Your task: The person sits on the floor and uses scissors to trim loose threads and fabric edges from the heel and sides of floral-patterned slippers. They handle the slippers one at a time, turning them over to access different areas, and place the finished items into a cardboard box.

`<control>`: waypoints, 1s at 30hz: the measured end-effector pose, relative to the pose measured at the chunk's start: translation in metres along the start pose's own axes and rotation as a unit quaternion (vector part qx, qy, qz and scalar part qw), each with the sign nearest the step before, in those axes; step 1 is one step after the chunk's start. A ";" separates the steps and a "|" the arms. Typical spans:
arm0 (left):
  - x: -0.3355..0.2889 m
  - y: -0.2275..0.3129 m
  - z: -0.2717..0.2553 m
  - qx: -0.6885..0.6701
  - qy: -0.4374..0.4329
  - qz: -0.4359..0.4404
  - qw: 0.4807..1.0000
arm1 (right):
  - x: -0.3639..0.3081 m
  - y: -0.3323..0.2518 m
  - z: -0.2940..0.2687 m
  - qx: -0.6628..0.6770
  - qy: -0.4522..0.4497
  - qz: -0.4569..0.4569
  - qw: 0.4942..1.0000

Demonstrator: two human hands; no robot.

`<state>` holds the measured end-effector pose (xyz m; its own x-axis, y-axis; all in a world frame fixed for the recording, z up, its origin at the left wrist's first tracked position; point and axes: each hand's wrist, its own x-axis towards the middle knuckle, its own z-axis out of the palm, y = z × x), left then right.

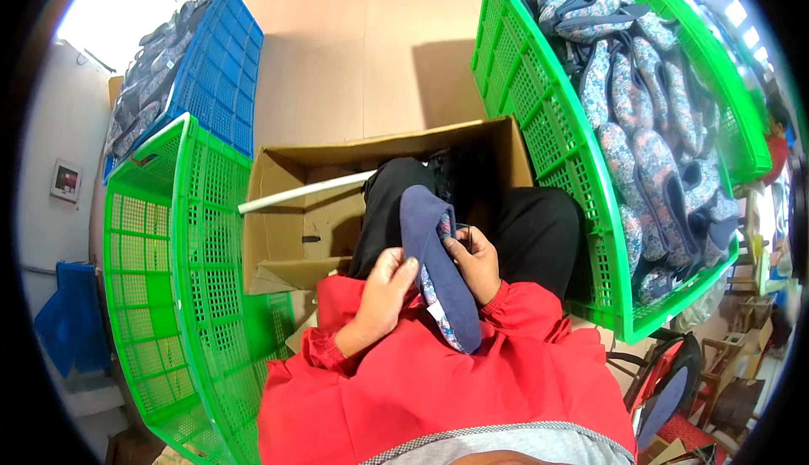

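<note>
A dark blue fabric slipper with floral cloth along its side and inside lies over my lap, its plain blue sole side turned largely up. A small white tag shows at its lower left edge. My left hand is closed on the slipper's left edge, thumb on top. On the other side my right hand grips the rim near the opening, thumb and fingers pinched at the cloth. Some fingertips of both hands are hidden behind the slipper.
An open cardboard box with a white pole across it stands around my knees. At right, a green crate is heaped with floral slippers. A green crate and a blue crate holding slippers stand at left.
</note>
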<state>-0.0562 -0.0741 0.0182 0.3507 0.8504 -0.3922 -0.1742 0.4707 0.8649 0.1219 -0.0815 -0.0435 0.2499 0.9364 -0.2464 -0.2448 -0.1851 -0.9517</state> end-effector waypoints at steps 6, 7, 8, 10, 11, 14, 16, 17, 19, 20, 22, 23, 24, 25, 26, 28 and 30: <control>-0.005 -0.001 0.012 0.256 -0.207 0.088 0.940 | 0.005 0.017 -0.012 0.003 0.024 -0.079 0.997; -0.006 0.007 0.018 0.338 -0.233 0.175 0.895 | 0.010 0.032 -0.022 -0.005 0.026 -0.071 0.997; -0.006 0.007 0.016 0.380 -0.245 0.196 0.870 | 0.010 0.034 -0.022 -0.009 0.023 -0.068 0.997; -0.005 0.008 0.016 0.381 -0.245 0.258 0.853 | 0.007 0.018 -0.015 -0.012 0.019 -0.058 0.998; -0.004 0.011 0.016 0.417 -0.233 0.256 0.841 | 0.010 0.028 -0.024 -0.004 0.015 -0.053 0.998; -0.001 0.030 0.018 0.397 -0.183 0.300 0.848 | 0.018 0.027 -0.030 0.018 0.027 -0.085 0.996; 0.007 0.036 0.027 0.296 -0.131 0.340 0.883 | 0.003 -0.026 -0.024 0.098 0.017 -0.068 0.993; 0.012 0.042 0.035 0.265 -0.102 0.369 0.885 | 0.007 -0.033 -0.035 0.102 -0.014 -0.104 0.989; 0.031 0.039 0.045 0.219 -0.054 0.321 0.920 | -0.005 -0.073 -0.037 0.158 -0.073 -0.130 0.976; 0.042 0.036 0.050 0.222 -0.022 0.310 0.924 | -0.005 -0.076 -0.045 0.141 -0.075 -0.166 0.973; 0.061 0.036 0.071 0.215 0.035 0.318 0.923 | -0.008 -0.086 -0.068 0.117 -0.095 -0.202 0.968; 0.067 0.036 0.078 0.209 0.047 0.332 0.919 | -0.013 -0.100 -0.065 0.056 -0.103 -0.230 0.966; 0.071 0.035 0.086 0.191 0.049 0.327 0.924 | -0.014 -0.109 -0.065 0.030 -0.096 -0.227 0.969; 0.074 0.036 0.096 0.169 0.044 0.320 0.931 | -0.015 -0.117 -0.068 0.000 -0.081 -0.225 0.971; 0.079 0.036 0.104 0.151 0.039 0.286 0.945 | -0.015 -0.125 -0.067 -0.024 -0.058 -0.229 0.971; 0.090 0.027 0.112 0.128 0.036 0.286 0.949 | -0.016 -0.138 -0.061 -0.070 -0.010 -0.209 0.975; 0.096 0.011 0.115 0.121 0.046 0.262 0.956 | -0.011 -0.134 -0.060 -0.104 0.027 -0.191 0.976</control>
<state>0.0814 -0.0146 0.0262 0.1888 0.9770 0.0990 -0.0828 -0.0846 0.9930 0.2081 -0.0851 0.0761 0.3364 0.9327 0.1298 0.0697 0.1128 -0.9912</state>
